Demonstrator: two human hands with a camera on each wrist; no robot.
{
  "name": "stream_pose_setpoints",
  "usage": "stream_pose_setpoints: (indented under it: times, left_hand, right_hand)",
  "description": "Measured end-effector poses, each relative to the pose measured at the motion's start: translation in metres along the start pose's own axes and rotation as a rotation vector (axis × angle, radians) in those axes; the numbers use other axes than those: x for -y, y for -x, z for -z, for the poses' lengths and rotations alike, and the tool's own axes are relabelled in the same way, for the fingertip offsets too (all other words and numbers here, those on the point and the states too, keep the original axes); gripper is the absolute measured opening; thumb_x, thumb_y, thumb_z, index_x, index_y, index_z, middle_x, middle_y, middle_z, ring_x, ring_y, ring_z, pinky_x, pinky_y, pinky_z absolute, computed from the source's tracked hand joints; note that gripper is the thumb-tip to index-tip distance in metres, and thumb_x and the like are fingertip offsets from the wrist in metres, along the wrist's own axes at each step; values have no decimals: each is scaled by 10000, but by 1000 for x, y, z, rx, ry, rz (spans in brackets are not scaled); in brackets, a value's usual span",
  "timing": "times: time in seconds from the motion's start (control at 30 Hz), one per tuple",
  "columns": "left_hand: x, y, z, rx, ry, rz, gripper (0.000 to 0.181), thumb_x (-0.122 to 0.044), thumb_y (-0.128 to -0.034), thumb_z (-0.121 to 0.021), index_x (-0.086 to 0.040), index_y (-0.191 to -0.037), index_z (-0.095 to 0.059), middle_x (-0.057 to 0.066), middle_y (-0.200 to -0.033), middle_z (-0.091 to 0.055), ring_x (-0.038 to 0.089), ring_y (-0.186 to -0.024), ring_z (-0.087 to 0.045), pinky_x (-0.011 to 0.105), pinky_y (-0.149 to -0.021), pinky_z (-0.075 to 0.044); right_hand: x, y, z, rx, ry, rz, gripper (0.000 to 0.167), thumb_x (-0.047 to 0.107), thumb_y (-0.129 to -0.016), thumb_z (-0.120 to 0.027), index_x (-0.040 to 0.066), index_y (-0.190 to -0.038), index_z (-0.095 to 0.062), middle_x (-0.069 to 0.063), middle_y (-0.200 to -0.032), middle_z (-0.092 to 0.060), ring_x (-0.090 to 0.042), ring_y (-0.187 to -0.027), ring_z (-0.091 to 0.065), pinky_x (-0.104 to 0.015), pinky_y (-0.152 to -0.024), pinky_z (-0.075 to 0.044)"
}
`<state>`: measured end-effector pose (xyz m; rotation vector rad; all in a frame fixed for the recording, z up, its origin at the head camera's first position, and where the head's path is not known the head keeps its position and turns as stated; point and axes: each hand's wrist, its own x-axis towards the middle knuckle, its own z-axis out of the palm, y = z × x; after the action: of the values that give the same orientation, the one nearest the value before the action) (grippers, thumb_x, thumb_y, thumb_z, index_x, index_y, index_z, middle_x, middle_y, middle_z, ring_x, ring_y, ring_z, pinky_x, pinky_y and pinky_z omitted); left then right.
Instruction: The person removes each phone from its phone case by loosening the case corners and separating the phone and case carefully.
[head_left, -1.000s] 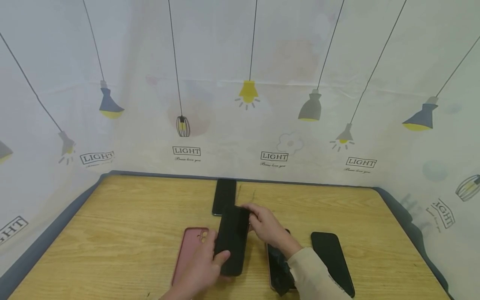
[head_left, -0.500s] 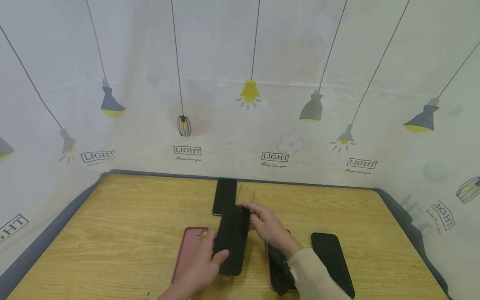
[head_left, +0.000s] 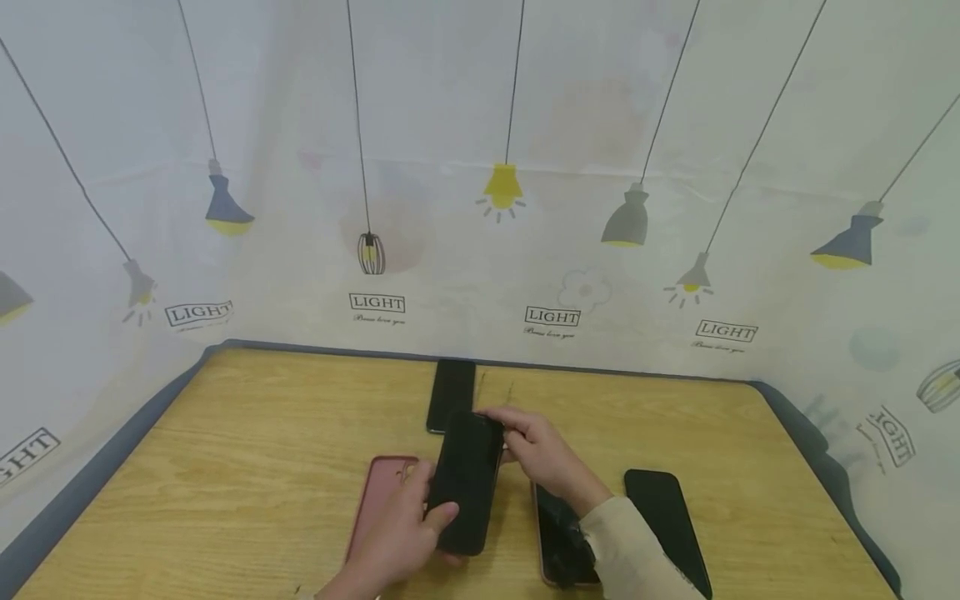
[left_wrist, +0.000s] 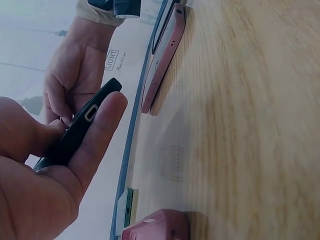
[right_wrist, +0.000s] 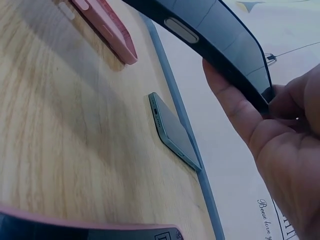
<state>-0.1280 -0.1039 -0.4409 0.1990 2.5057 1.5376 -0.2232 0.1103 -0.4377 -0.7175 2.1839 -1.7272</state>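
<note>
A phone in a black case (head_left: 467,487) is held above the table by both hands, screen up in the head view. The left hand (head_left: 401,525) grips its lower left part, thumb over the front edge. Fingers of the right hand (head_left: 547,454) pinch its upper right corner. The left wrist view shows the left hand (left_wrist: 55,170) around the dark case (left_wrist: 75,135), fingers beneath it. In the right wrist view the right hand (right_wrist: 280,130) pinches a corner of the case (right_wrist: 220,45), which has a cut-out in its side.
A pink case (head_left: 375,500) lies left of the left hand. Another phone (head_left: 452,392) lies at the back. Right of the held phone are a pink-edged phone (head_left: 551,525) with something dark and crumpled on it, partly behind the right forearm, and a black phone (head_left: 667,517). A patterned cloth stands behind.
The view has shifted slightly. Both hands keep their grips, and the held phone has hardly moved.
</note>
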Motion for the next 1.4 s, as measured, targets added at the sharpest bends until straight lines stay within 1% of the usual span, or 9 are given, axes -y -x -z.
stream_pose_setpoints:
  times: [0.17,0.47,0.57,0.77,0.9,0.97,1.03,1.2,1.4]
  left_hand:
    - [3,0,1,15,24,-32,384,-113,-1002,-668,-39,-1336,-493,124,-1205,-659,282,-1119,-652,540,-936,-540]
    - [5,-1,4,29,65,-74,337,-60,-986,-676,-25,-1286,-524,118,-1169,-663,260,-1083,-657,511,-919,-553]
    - [6,-2,5,41,129,-101,326,-30,-987,-662,1,-1277,-516,147,-1178,-678,268,-1073,-671,484,-907,-569]
    - [8,-4,5,109,375,-131,289,43,-1011,-584,72,-1275,-471,248,-1190,-675,335,-1040,-713,404,-830,-619]
    - [10,-6,6,158,529,-111,295,44,-1029,-547,102,-1299,-444,274,-1217,-656,369,-1058,-708,462,-805,-628]
    - [10,-6,6,164,559,-93,303,34,-1036,-541,101,-1314,-440,268,-1228,-656,367,-1066,-707,484,-815,-624]
    - [10,-6,6,157,559,-77,311,25,-1039,-538,98,-1326,-440,258,-1238,-659,353,-1079,-705,469,-860,-614]
    - [9,-7,4,113,538,-56,332,9,-1047,-533,80,-1357,-440,239,-1258,-657,318,-1103,-694,435,-894,-603]
    - [8,-9,3,50,487,-39,307,-8,-1051,-540,81,-1334,-461,238,-1230,-673,300,-1029,-719,398,-848,-613]
  right_hand:
    - [0,1,2,17,-38,11,500,-101,-1001,-290,-77,-1435,-538,-290,-1411,-560,-319,-1141,-659,-450,-872,-610]
    - [-1,1,5,36,-98,7,488,-86,-1005,-295,-102,-1439,-517,-298,-1428,-560,-255,-1161,-660,-392,-901,-603]
    - [-2,1,7,32,-141,6,487,-76,-1005,-298,-106,-1440,-514,-293,-1431,-566,-191,-1159,-665,-383,-924,-595]
    - [-1,0,9,40,-245,5,464,-49,-1022,-309,-138,-1442,-484,-298,-1421,-571,-108,-1110,-685,-326,-896,-600]
    - [-2,0,10,41,-340,-5,452,-42,-1026,-329,-164,-1442,-458,-157,-1336,-675,-115,-1064,-703,-298,-851,-606]
    - [-2,0,10,54,-368,-6,447,-32,-1037,-338,-165,-1450,-445,-95,-1311,-695,-121,-1062,-707,-301,-850,-608]
    - [-2,-1,11,70,-377,-12,446,-22,-1048,-340,-162,-1461,-433,-116,-1335,-682,-125,-1078,-706,-313,-863,-609]
    - [2,-2,12,74,-329,-56,433,38,-1101,-362,-114,-1503,-416,-287,-1463,-541,-123,-1121,-684,-319,-895,-599]
    - [4,-1,7,28,-290,-58,435,77,-1123,-385,-105,-1517,-398,-274,-1403,-580,-109,-1061,-662,-280,-860,-590]
